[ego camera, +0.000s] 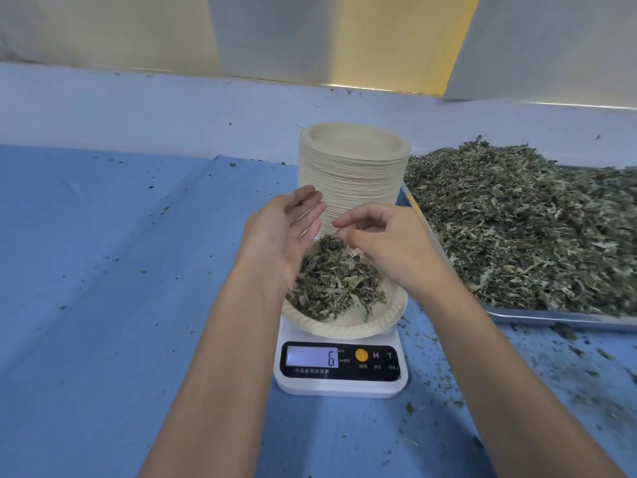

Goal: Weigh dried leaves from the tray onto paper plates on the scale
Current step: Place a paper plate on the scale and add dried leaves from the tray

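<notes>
1. far left is just the blue-covered table (103, 270) with a few stray crumbs; nothing there the job needs

2. left hand (286, 232) is flat and apart, fingers straight, palm facing right; it hovers over the left edge of the paper plate (344, 327) and grips nothing

3. the plate sits on the scale (344, 386), near centre, with a small mound of dried leaves (331, 281) in it; display reads 6, so my guess is this portion wants topping up, though I don't know the target

4. the stack of spare plates (351, 174) stands just behind the scale on the far side

5. right hand (386, 246) hangs over the plate's right side with its fingers curled in towards the thumb; can't tell if it's pinching a wisp or nothing

6. the key bit: the tray (551, 313) with the big leaf pile (517, 219) lies directly right of the right hand, just beside it; its left edge runs from far to near, right next to the scale; so the right hand is plainly the nearer one for any more leaves, a short sideways reach, while the left would have to cross over the plate
</notes>
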Motion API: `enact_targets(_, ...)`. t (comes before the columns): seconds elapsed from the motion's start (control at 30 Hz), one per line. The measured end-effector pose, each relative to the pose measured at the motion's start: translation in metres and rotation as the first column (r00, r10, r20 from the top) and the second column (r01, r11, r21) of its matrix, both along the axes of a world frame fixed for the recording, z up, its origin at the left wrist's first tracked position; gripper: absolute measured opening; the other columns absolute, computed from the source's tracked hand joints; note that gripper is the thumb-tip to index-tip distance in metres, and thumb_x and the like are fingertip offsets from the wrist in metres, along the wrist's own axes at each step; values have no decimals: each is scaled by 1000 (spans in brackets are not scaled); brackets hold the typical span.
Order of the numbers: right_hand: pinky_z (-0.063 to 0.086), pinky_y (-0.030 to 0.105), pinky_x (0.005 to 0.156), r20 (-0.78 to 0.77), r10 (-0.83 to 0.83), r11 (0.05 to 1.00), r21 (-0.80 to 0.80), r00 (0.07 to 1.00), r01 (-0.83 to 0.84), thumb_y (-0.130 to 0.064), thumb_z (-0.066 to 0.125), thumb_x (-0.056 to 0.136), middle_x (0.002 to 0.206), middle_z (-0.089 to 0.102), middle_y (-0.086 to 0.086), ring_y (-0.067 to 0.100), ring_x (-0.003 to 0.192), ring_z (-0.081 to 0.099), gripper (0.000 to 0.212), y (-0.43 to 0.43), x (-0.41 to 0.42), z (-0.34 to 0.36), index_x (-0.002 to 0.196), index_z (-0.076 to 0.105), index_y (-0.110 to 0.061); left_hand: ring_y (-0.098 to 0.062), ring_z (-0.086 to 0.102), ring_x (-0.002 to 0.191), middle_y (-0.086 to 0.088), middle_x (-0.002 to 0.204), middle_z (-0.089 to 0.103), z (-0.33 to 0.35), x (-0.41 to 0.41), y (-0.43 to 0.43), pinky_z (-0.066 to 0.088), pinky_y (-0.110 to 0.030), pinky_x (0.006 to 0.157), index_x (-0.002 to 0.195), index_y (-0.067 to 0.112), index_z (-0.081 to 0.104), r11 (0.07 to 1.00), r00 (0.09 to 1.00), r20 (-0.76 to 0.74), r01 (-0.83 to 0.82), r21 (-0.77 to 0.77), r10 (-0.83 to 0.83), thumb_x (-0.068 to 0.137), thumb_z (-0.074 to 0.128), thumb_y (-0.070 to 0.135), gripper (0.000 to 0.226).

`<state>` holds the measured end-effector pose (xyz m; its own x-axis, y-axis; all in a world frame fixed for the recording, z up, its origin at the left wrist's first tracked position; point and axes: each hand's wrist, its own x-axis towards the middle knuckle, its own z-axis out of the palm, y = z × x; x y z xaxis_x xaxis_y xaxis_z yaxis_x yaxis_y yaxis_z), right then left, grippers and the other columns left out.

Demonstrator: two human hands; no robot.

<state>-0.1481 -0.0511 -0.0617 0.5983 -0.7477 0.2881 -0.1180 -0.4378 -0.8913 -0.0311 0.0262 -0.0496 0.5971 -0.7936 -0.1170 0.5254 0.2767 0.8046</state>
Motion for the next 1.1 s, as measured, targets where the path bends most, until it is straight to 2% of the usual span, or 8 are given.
enact_targets(0.17, 52, 19, 62, 55, 28, 997, 67, 998, -31, -4, 69, 82, 64, 67, -7, 6, 59, 61, 22, 2, 2, 0, 75, 71, -25, -14, 66, 96, -4, 100, 69, 1, -4, 0, 51, -24, 87, 99, 9, 63, 999, 996, 79, 40, 27, -42, 98, 38, 13, 25)
enact_targets(0.3, 52, 20, 57, 94, 11, 994, 106, 996, -21, -3, 63, 86, 69, 66, 1, 6, 57, 60, 17, 4, 3, 1, 81, 71, -17, -13, 68, 93, -3, 99, 71, 3, -8, -1, 52, -25, 86, 98, 11, 66, 994, 972, 236, -12, 106, -13, 95, 44, 12, 22)
enact_targets(0.4, 49, 16, 52, 114, -53, 993, 114, 992, 39, -2, 60, 87, 72, 67, -1, 2, 53, 56, 17, 5, 2, 3, 82, 70, -14, -12, 68, 92, -2, 94, 72, 6, -12, 2, 50, -25, 88, 93, 15, 68, 993, 946, 325, -18, 120, -22, 92, 47, 16, 21)
enact_targets(0.57, 45, 12, 50, 120, -145, 986, 105, 982, 132, -5, 59, 88, 76, 68, 1, 0, 51, 56, 16, 2, -4, 3, 83, 70, -16, -6, 65, 90, 0, 79, 74, 7, -14, 5, 44, -26, 86, 92, 22, 69, 986, 870, 491, -34, 162, -51, 95, 41, 37, 32)
enact_targets(0.73, 45, 12, 51, 93, -157, 984, 99, 983, 148, -6, 59, 87, 77, 69, 0, 1, 52, 56, 15, 1, -3, 0, 85, 71, -14, -1, 65, 83, 3, 75, 74, 3, -15, -1, 43, -28, 81, 87, 21, 71, 966, 789, 614, -136, 219, -28, 95, 41, 38, 35)
enact_targets(0.8, 45, 13, 51, 89, -162, 983, 102, 983, 153, -5, 59, 87, 76, 68, -2, 1, 51, 56, 16, 0, -4, -1, 85, 71, -15, -3, 65, 83, 5, 79, 73, 0, -16, -3, 43, -28, 80, 80, 18, 73, 957, 764, 645, -172, 235, -21, 95, 42, 36, 39)
enact_targets(0.93, 46, 14, 52, 81, -173, 980, 111, 982, 164, -7, 59, 86, 77, 69, -2, 1, 51, 57, 15, -3, -5, -1, 85, 71, -16, -5, 66, 86, 5, 85, 73, -2, -15, -4, 45, -30, 88, 70, 19, 74, 951, 763, 646, -180, 251, -26, 95, 41, 35, 44)
enact_targets(1.1, 48, 18, 58, 70, -194, 977, 101, 979, 187, -8, 60, 86, 77, 70, -2, 4, 53, 57, 15, -5, -6, -2, 83, 71, -18, -3, 66, 85, 5, 83, 74, -2, -15, -2, 46, -29, 87, 89, 19, 72, 961, 750, 660, -163, 226, -28, 96, 40, 35, 37)
